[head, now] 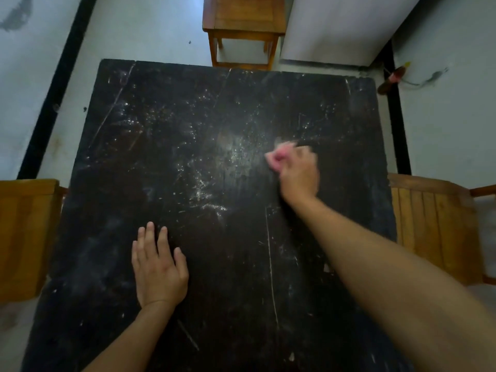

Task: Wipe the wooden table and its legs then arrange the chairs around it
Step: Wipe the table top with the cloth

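A dark wooden table (pixel 188 130) fills the middle of the view, its top scratched and speckled with white marks. My right hand (pixel 299 173) grips a small pink cloth (pixel 279 155) and presses it on the table right of centre; the hand and cloth are blurred. My left hand (pixel 158 267) rests flat on the table nearer to me, fingers straight. One wooden chair (pixel 244 22) stands beyond the far edge, another chair (pixel 26 237) at the left side, and a third chair (pixel 432 226) at the right side. The table legs are hidden.
The floor (pixel 134 36) is pale with black stripes running away on both sides. A white wall corner (pixel 335 25) juts in at the back right. A brown bottle-like object (pixel 390 80) lies on the floor past the table's far right corner.
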Demonstrator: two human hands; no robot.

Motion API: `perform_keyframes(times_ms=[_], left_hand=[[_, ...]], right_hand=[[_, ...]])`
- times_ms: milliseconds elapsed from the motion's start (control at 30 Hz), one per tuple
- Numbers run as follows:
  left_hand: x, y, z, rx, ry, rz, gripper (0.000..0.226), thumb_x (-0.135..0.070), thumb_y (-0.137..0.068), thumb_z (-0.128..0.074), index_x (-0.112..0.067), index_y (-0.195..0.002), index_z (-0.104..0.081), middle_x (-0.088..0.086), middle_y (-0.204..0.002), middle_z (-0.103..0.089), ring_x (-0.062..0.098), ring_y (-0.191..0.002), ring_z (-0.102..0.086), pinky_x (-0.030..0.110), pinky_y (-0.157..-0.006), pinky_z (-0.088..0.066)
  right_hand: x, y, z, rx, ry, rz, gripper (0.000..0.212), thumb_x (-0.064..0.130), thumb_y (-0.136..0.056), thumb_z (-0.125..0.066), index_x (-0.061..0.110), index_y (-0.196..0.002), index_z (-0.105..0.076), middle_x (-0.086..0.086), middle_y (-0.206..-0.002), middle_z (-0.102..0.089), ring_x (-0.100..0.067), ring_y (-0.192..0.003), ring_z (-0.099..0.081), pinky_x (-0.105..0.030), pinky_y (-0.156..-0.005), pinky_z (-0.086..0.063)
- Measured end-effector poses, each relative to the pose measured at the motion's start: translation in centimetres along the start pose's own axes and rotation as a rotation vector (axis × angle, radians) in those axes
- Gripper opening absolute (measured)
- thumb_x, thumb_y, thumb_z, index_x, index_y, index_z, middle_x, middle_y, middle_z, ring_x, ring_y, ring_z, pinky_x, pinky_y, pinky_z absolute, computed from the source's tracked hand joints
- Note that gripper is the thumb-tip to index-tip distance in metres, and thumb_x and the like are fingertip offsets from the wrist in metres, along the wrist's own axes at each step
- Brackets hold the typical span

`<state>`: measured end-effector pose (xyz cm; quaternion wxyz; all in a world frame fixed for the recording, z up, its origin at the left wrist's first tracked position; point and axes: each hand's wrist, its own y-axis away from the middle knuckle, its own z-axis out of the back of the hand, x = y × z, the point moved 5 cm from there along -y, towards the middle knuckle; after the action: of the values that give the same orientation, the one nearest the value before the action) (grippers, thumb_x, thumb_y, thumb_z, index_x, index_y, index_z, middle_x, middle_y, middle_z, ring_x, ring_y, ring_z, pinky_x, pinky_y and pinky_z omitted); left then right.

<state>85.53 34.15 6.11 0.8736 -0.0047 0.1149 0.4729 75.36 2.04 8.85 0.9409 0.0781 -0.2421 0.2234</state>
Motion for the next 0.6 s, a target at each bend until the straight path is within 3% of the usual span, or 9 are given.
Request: perform_keyframes(times_ms=[100, 167, 233, 300, 367, 400, 600], left_hand=[[-0.2, 0.1, 0.1, 0.012, -0.018, 0.006, 0.062, -0.036, -0.09, -0.026, 0.001, -0.138, -0.041, 0.02, -0.151, -0.028, 0.032, -0.143, -0.018, 0.052, -0.117, -0.017], [-0.3, -0.1, 0.2, 0.02, -0.024, 0.003, 0.062, -0.036, -0.09, -0.025, 0.0, -0.138, -0.041, 0.02, -0.151, -0.028, 0.032, -0.144, -0.018, 0.052, -0.117, -0.018], [-0.6, -0.3, 0.3, 0.02, -0.016, -0.016, 0.061, -0.036, -0.091, -0.026, 0.001, -0.138, -0.041, 0.021, -0.151, -0.029, 0.033, -0.143, -0.019, 0.052, -0.116, -0.018], [-0.8, -0.4, 0.3, 0.016, -0.006, -0.03, 0.06, -0.034, -0.091, -0.027, 0.001, -0.138, -0.041, 0.022, -0.15, -0.03, 0.034, -0.143, -0.02, 0.052, -0.116, -0.018], [-0.7, -0.2, 0.1, 0.025, -0.012, -0.034, 0.059, -0.033, -0.092, -0.027, 0.001, -0.138, -0.041, 0.023, -0.15, -0.03, 0.035, -0.143, -0.021, 0.052, -0.116, -0.018], [-0.5, -0.1, 0.0, 0.029, -0.015, -0.04, 0.058, -0.033, -0.092, -0.028, 0.001, -0.138, -0.041, 0.023, -0.15, -0.03, 0.035, -0.143, -0.021, 0.052, -0.116, -0.019], [-0.2, -0.2, -0.1, 0.065, -0.029, -0.059, 0.057, -0.032, -0.092, -0.029, 0.0, -0.137, -0.042, 0.023, -0.149, -0.033, 0.035, -0.142, -0.024, 0.048, -0.117, -0.013]], right_hand=[[6.6, 5.6, -4.0, 0.318, -0.111, 0.374, 0.021, 0.023, -0.094, -0.056, 0.019, -0.113, -0.065, -0.002, -0.105, -0.053, -0.018, -0.094, -0.047, -0.033, -0.076, -0.046], [6.8, 5.8, -3.2, 0.333, -0.221, 0.414, 0.019, 0.021, -0.096, -0.055, 0.018, -0.112, -0.066, 0.003, -0.099, -0.052, -0.014, -0.09, -0.049, -0.027, -0.074, -0.044], [3.8, 3.1, -0.7, 0.149, -0.234, 0.253, 0.017, 0.017, -0.094, -0.055, 0.023, -0.102, -0.069, 0.003, -0.099, -0.053, -0.014, -0.09, -0.052, -0.023, -0.073, -0.041], [-0.2, -0.2, 2.1, -0.036, -0.157, -0.029, 0.018, 0.017, -0.095, -0.052, 0.027, -0.096, -0.067, -0.005, -0.107, -0.054, -0.024, -0.1, -0.054, -0.028, -0.078, -0.04], [-1.8, -1.5, 2.4, -0.071, -0.044, -0.26, 0.018, 0.023, -0.097, -0.048, 0.026, -0.102, -0.065, -0.01, -0.117, -0.05, -0.029, -0.109, -0.05, -0.028, -0.081, -0.033], [-0.6, -1.0, 1.3, -0.046, 0.002, -0.274, 0.017, 0.023, -0.097, -0.048, 0.025, -0.104, -0.064, -0.011, -0.119, -0.049, -0.029, -0.111, -0.048, -0.027, -0.081, -0.032], [14.3, 7.9, -8.8, 0.366, -0.149, 0.394, 0.022, 0.026, -0.096, -0.057, 0.024, -0.116, -0.065, 0.003, -0.104, -0.05, -0.014, -0.096, -0.046, -0.025, -0.08, -0.042]])
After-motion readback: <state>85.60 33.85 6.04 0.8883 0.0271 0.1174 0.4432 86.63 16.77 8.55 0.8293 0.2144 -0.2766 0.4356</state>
